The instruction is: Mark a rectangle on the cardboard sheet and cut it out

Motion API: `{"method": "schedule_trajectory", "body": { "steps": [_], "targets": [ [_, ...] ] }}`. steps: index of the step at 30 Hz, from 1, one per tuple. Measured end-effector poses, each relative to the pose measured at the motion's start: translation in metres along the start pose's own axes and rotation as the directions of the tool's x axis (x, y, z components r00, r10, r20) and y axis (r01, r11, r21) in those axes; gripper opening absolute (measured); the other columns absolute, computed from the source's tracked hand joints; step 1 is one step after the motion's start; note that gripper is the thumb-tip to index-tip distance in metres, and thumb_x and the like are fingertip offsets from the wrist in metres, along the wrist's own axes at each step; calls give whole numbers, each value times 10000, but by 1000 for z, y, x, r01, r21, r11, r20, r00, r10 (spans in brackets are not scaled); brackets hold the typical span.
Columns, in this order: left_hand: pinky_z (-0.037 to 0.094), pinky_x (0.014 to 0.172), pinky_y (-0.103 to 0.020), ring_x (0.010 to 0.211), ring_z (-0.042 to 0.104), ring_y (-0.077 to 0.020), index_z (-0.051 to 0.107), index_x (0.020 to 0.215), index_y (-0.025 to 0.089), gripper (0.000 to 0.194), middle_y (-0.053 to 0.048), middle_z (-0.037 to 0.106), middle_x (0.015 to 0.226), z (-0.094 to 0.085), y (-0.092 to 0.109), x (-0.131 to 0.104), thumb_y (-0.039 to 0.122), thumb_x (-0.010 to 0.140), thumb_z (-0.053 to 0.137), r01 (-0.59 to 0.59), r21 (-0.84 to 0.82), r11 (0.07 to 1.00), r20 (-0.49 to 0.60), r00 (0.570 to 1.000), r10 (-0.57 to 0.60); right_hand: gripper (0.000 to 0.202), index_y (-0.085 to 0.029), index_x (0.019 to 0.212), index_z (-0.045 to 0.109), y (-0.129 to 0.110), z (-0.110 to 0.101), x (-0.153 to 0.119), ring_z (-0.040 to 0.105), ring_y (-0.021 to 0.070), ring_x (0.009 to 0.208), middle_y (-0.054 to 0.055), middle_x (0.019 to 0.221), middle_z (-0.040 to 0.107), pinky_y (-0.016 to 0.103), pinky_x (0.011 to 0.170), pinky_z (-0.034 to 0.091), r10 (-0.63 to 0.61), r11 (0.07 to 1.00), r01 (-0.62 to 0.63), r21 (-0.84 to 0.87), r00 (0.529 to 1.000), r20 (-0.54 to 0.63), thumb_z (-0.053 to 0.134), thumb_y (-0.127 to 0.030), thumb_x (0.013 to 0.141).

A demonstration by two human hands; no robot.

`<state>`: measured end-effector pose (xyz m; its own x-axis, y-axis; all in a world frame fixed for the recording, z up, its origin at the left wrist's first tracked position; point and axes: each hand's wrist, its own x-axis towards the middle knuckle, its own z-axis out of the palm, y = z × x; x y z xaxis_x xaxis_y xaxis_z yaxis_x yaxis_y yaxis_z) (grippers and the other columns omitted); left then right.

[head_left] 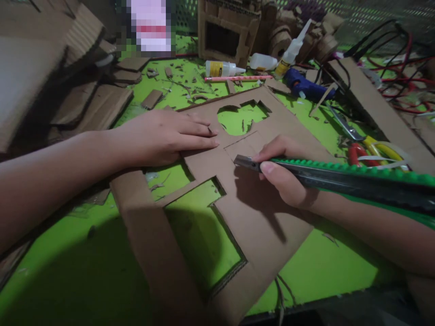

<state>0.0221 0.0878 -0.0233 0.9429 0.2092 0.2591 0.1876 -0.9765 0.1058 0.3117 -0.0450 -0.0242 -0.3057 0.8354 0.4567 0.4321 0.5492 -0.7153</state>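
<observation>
Spreads left hand (158,136) over flat, brown, cut-out cardboard sheet (261,253), central on green table (326,267); pinches green-and-black cutter (340,174) in right hand (288,188). Probably handles light and stiff (weaker at narrow strips (180,192)); best held by wide right margin (294,122).

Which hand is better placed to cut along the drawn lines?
Probably the right hand: it holds the green cutter, tip near the drawn lines; the left hand rests on the cardboard.

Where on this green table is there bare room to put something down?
Barest is the green tabletop between the cardboard sheet's lower right edge and the table's dark near edge. Around the glue bottles and blue glue gun it's crowded with scraps.
</observation>
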Motion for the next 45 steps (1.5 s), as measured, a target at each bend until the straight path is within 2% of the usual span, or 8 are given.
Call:
{"method": "schedule_trajectory", "body": {
  "steps": [7,11,17,23,27,36,40,45],
  "targets": [
    [517,1255,-398,1399,690,-253,744,1423,383,478,-16,741,1486,-4,2,3,236,1028,519,-27,-103,994,-40,999,23,151,-265,824,620,-6,6,7,594,122,574,-64,659,623,278,547,489,-40,997,41,-61,999,21,647,-185,950],
    [520,1258,-433,1419,674,-249,704,1459,440,537,27,713,1517,-4,1,4,216,1015,503,-12,-89,996,-18,1000,10,136,-277,826,634,-5,6,7,614,140,579,-62,670,642,297,553,514,24,999,-23,-42,999,29,656,-190,928],
    [544,1237,-456,1444,654,-266,623,1533,488,599,35,656,1583,-5,-3,-1,219,1007,519,14,-81,997,25,1000,-12,99,-286,885,678,0,4,-2,617,144,583,-43,726,668,315,537,493,34,999,-31,41,997,-72,659,-220,956],
    [566,1215,-440,1418,676,-286,622,1529,512,593,44,674,1566,-7,0,0,224,1022,514,23,-98,995,24,1000,-21,155,-279,803,609,-12,0,6,614,145,569,-58,662,637,298,519,511,28,996,-27,-87,1000,8,635,-183,923],
    [548,1231,-415,1419,674,-271,653,1505,494,557,40,697,1541,-9,1,3,230,1032,526,16,-136,991,10,1000,-15,169,-265,793,580,-14,-1,8,585,121,556,-69,636,605,265,524,507,-28,995,31,-97,999,35,624,-160,917],
    [544,1232,-431,1394,695,-269,628,1523,502,584,22,702,1529,-7,2,0,203,1028,548,28,-91,995,-11,1000,-30,147,-278,794,629,-8,0,1,597,141,524,-60,621,622,291,476,464,-35,999,33,-43,998,-60,653,-189,910],
    [545,1236,-430,1398,692,-264,654,1497,506,558,36,707,1523,-8,3,1,217,1033,541,45,-106,993,-3,999,-46,173,-286,768,618,-10,-2,1,604,151,534,-49,620,634,303,488,480,3,996,-5,-94,1000,-25,654,-182,901],
    [550,1234,-408,1402,689,-260,715,1442,474,512,50,719,1511,-8,2,2,237,1031,521,44,-113,993,2,999,-44,141,-280,807,633,-7,-2,2,593,140,565,-54,653,627,281,524,484,-27,990,29,-138,999,20,679,-211,920]
  ]
}}
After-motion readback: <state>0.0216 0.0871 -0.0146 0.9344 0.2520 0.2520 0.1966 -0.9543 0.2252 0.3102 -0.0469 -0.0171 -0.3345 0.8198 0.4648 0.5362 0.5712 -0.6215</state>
